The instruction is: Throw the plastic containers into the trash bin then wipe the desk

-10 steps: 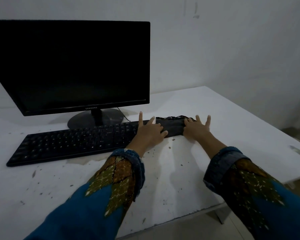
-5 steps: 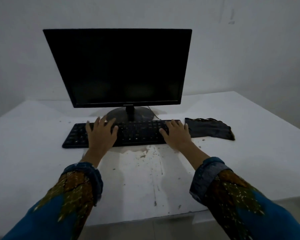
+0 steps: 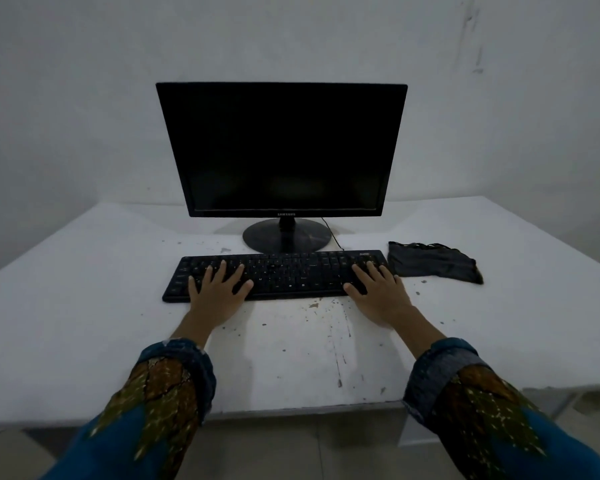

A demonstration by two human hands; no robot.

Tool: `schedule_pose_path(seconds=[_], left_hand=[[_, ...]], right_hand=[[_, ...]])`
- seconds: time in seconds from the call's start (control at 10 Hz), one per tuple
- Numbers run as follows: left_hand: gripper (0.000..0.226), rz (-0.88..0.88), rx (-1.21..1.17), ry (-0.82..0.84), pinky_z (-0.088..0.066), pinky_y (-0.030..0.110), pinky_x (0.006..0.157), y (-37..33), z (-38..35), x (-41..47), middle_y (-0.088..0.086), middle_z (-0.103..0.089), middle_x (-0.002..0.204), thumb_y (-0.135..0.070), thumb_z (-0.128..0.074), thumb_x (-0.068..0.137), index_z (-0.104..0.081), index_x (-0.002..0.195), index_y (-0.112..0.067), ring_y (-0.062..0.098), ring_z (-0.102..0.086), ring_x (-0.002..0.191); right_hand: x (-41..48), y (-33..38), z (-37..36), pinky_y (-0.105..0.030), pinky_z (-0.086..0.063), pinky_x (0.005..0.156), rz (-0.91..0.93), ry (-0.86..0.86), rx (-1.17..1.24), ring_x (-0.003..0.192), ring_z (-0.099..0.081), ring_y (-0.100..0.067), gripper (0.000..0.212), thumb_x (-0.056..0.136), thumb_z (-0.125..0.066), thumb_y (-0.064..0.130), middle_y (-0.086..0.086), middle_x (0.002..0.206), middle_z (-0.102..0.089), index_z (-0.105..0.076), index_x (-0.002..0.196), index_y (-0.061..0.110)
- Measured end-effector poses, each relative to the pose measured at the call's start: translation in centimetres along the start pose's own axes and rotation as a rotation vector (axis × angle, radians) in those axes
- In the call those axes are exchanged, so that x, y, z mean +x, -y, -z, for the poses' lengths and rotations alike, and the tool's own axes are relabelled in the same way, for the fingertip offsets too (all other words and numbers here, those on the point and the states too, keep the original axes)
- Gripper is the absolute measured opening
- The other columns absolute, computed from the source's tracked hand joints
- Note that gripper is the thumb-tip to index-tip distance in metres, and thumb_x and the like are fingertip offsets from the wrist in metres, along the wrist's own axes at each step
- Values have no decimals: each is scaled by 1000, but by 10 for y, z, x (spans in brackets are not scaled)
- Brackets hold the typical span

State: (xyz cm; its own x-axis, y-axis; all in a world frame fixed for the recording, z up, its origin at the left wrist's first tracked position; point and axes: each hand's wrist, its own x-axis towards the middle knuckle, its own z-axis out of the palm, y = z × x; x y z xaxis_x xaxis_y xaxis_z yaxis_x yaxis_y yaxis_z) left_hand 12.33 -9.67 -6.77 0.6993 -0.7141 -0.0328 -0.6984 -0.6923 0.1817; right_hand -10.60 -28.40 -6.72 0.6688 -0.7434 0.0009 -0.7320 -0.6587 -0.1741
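Cloth (image 3: pixel 433 263) lies just beside right grip (image 3: pixel 381 294) (flat on keyboard (image 3: pixel 284 275)).

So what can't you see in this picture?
Head view, keys under the left hand and right hand on the keyboard: covered by those hands.
Head view, key letters: too small and dim.
Head view, desk behind the monitor: hidden by the screen.
Trash bin and plastic containers: not in view.
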Motion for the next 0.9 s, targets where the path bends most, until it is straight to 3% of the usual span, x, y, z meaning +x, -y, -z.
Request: schedule_pose_path(seconds=[0.3,0.7,0.8,0.9], left_hand=[[56,-33,13,2,3,52,117,7,2,-25,0,3,160,-52,-21,97,-6,149,-38,27,2,147],[57,-31,47,67,6,51,116,9,7,-46,6,12,159,-51,-18,99,0,150,-34,29,9,146],[56,-30,52,88,3,51,117,7,8,-52,6,7,159,-47,-17,100,0,150,-29,29,5,146],[56,0,35,-54,-5,51,117,11,18,-56,3,-11,159,-42,-20,100,-9,150,-20,27,-8,146]], right_hand=[[-32,2,5,-44,-9,118,8,37,-62,147,-5,-27,74,90,-21,69,-2,160,-5,-8,152,30],[-60,8,11,-45,-12,118,-8,88,-49,146,-8,-30,73,91,-23,67,-3,160,-7,-10,151,29],[-60,13,15,-46,-15,118,-43,94,11,145,-15,-30,66,95,-25,60,-5,158,-17,-18,150,25],[-53,20,30,-47,-20,116,-95,2,1,136,-34,-30,59,97,-27,52,-11,145,-43,-36,142,16]])
